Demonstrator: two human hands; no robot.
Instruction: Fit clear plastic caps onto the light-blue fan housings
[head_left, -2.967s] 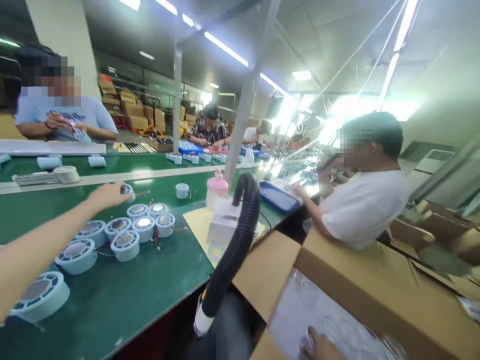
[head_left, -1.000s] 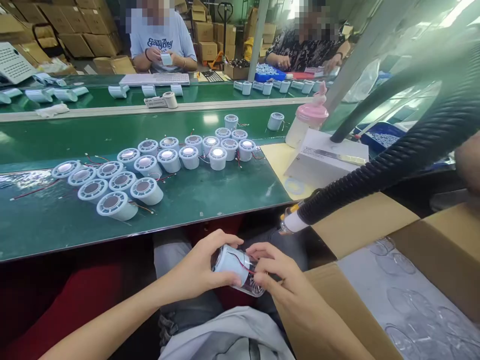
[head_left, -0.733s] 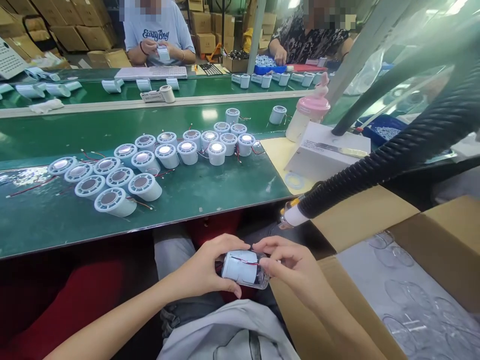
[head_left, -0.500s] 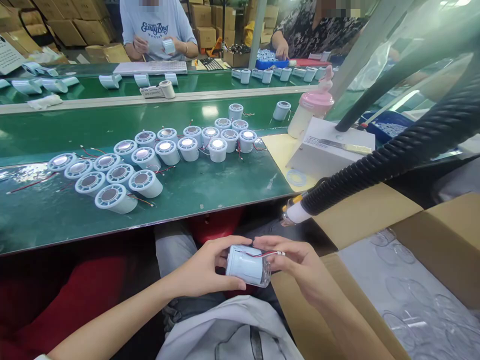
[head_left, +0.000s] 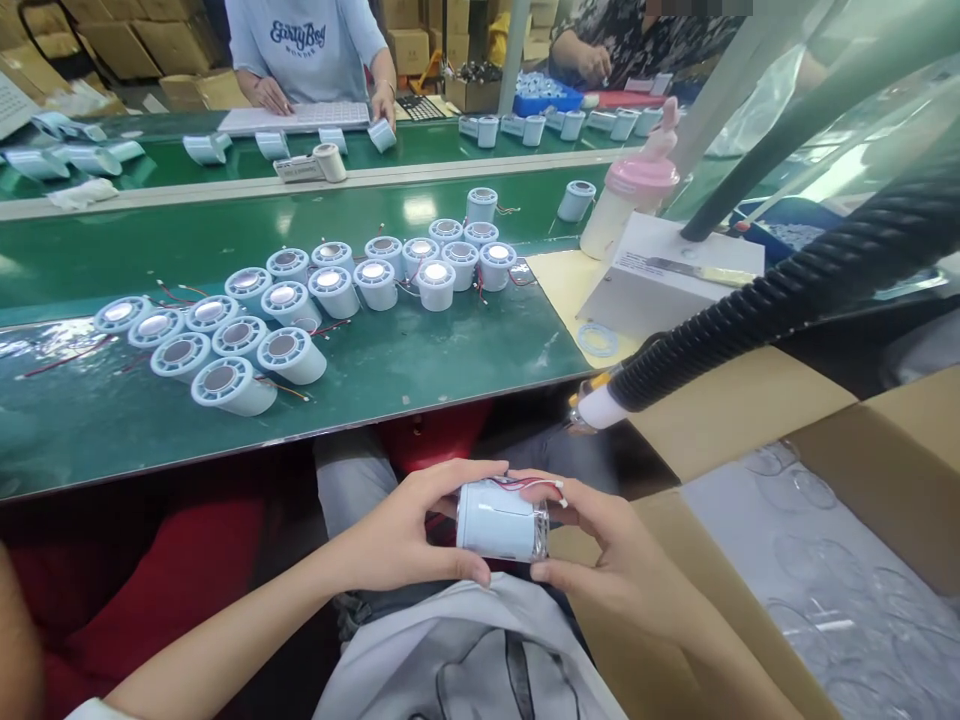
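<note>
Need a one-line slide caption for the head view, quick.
Both hands, left hand and right hand, grip a pale cylinder housing with red wires below the green conveyor.

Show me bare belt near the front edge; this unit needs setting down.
Bare green belt lies between the clustered pale blue round units and the yellow mat. Another patch lies left of the cluster's front. The cluster itself is crowded.

You're on a factory assembly line: green conveyor belt (head_left: 225,230), rows of identical pale-blue units (head_left: 330,290), co-workers opposite, stacked cartons (head_left: 112,40) at the back.
</note>
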